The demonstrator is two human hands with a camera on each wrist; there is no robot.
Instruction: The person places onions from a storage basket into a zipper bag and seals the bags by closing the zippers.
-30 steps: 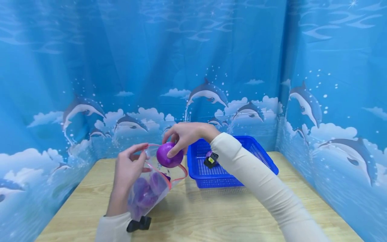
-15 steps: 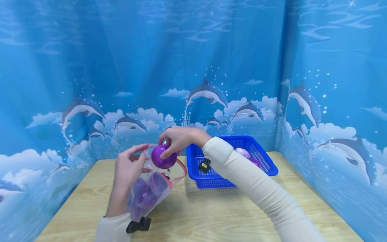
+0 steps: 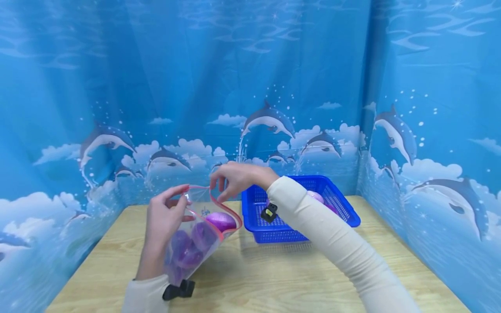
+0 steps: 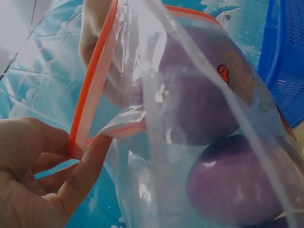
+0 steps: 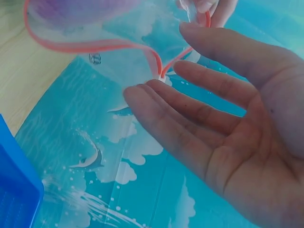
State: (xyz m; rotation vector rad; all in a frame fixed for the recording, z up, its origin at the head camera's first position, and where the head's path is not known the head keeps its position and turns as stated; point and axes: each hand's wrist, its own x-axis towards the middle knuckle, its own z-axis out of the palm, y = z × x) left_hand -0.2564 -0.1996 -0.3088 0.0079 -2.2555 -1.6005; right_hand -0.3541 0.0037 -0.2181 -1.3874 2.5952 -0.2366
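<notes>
A clear zip bag (image 3: 237, 213) with a pink-red rim leans toward me, several shiny purple ball-shaped things inside. The uppermost purple ball (image 3: 222, 221), which looks somewhat like an onion, lies just within the mouth. My left hand (image 3: 166, 215) pinches the rim's left side between thumb and fingers, which the left wrist view shows closely. Above the far edge of the mouth is my right hand (image 3: 238, 179), holding nothing. In the right wrist view its fingers (image 5: 166, 126) are loosely extended near the bag's rim; whether they touch it I cannot tell.
To the right of the bag stands a blue mesh basket (image 3: 283, 237). A pale pink ball (image 3: 315, 197) and purple ones are in it, partly behind my right sleeve (image 3: 332, 234). A dolphin-printed curtain (image 3: 195, 87) rises behind the wooden table (image 3: 266, 278).
The purple ball that my right hand held over the mouth now lies inside the bag. My right fingers have let it go and lifted slightly. My left hand keeps its pinch on the rim.
</notes>
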